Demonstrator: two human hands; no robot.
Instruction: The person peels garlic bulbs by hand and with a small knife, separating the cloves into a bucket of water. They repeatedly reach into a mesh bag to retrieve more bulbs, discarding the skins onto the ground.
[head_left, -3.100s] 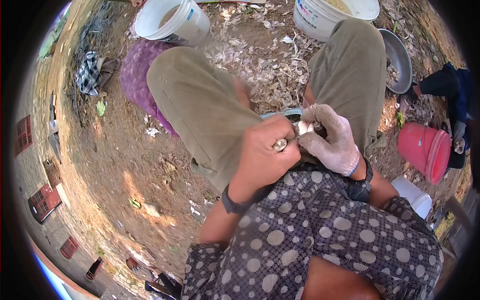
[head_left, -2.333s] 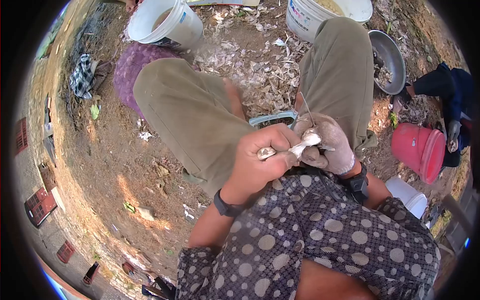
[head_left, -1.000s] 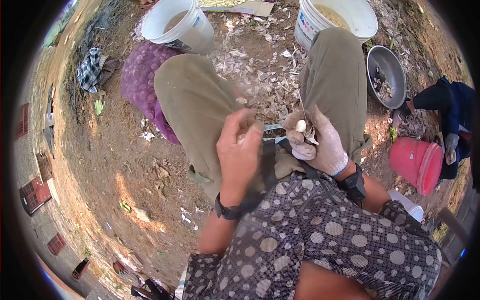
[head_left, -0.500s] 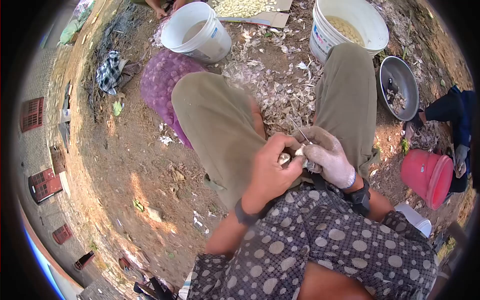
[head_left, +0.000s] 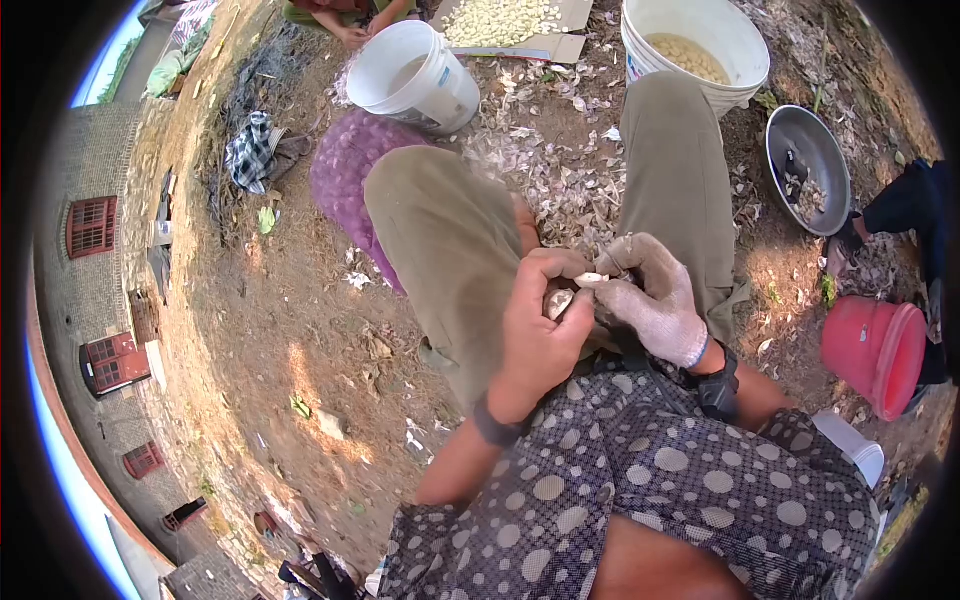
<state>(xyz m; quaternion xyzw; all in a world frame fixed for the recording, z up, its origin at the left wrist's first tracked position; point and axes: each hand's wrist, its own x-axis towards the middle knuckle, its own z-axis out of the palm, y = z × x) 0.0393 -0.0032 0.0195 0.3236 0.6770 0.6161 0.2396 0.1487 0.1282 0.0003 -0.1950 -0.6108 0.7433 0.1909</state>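
Note:
Above my lap, my bare left hand (head_left: pixel 545 325) is closed around a pale garlic piece (head_left: pixel 560 302) in its palm. Between its fingertips and those of my right hand is a small white clove (head_left: pixel 590 280). My right hand (head_left: pixel 655 305) wears a pale, soiled glove and is closed, with a thin metal blade (head_left: pixel 612 265) at its fingers. The handle of the blade is hidden. Both hands nearly touch at the clove.
A white bucket (head_left: pixel 440 95) and purple net sack (head_left: pixel 330 170) stand ahead left; another bucket (head_left: pixel 740 50) holds pale cloves in liquid. Peeled cloves (head_left: pixel 500 22) lie on cardboard. At right are a metal basin (head_left: pixel 840 165), a red bucket (head_left: pixel 860 345) and a person's leg (head_left: pixel 905 215).
The view has shifted slightly. The small white clove now shows more clearly between my fingertips, and the gloved fingers have moved up around the blade.

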